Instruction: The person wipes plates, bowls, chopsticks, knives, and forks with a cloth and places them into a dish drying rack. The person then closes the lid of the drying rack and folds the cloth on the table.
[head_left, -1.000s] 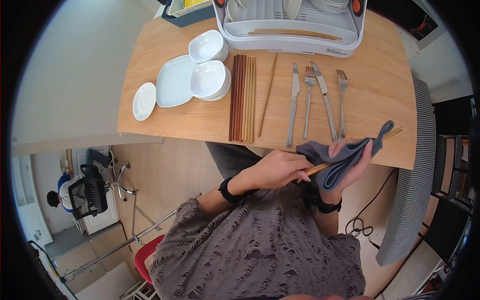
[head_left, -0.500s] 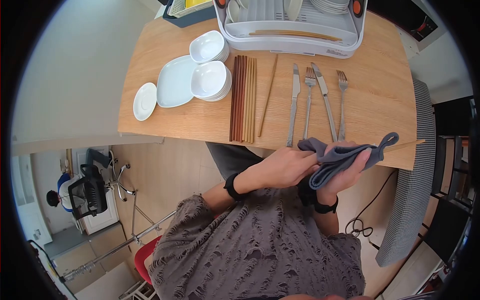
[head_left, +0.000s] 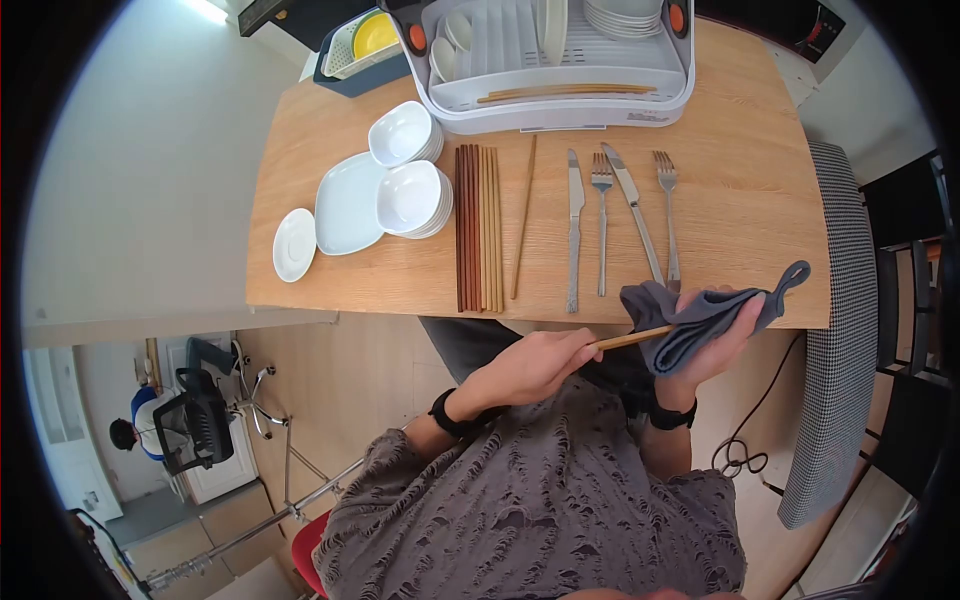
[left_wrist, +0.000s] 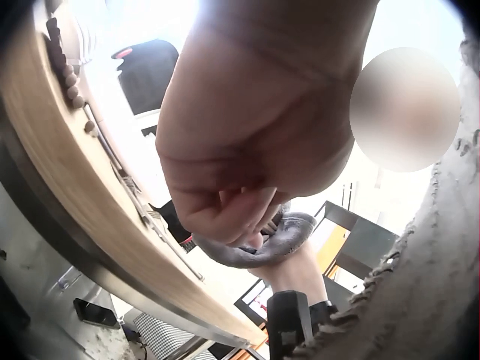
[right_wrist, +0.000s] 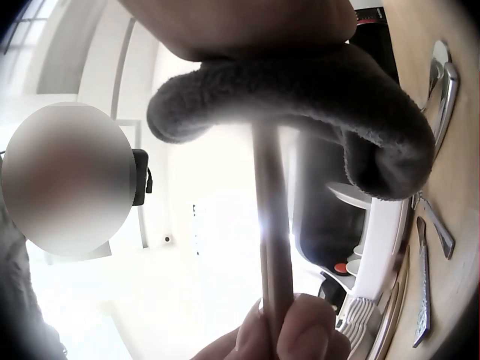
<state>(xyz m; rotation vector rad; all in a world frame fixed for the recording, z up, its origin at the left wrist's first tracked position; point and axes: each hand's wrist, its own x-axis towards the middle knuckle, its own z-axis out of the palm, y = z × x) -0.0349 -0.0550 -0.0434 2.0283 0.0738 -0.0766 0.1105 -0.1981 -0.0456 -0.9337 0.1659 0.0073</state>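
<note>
My left hand (head_left: 535,366) pinches one end of a light wooden chopstick (head_left: 632,338) between thumb and fingers, in front of the table's near edge. The chopstick runs up to the right into a folded dark grey cloth (head_left: 690,325). My right hand (head_left: 728,342) grips that cloth around the stick, and a short tip shows past it. In the right wrist view the bare part of the chopstick (right_wrist: 274,225) stands between the left fingertips (right_wrist: 307,330) and the cloth (right_wrist: 300,90). Close beyond the cloth lie two forks (head_left: 667,205) and two knives (head_left: 574,230).
A row of dark and light chopsticks (head_left: 470,230) lies left of a single chopstick (head_left: 524,215). Stacked white bowls (head_left: 412,198), a pale square plate (head_left: 340,215) and a small oval dish (head_left: 294,246) stand farther left. A white dish rack (head_left: 560,118) fills the back.
My left hand first moved right against the cloth, pushing the chopstick out beyond it. Since then it has drawn back left, baring more chopstick between the hands. The head view has tilted up.
</note>
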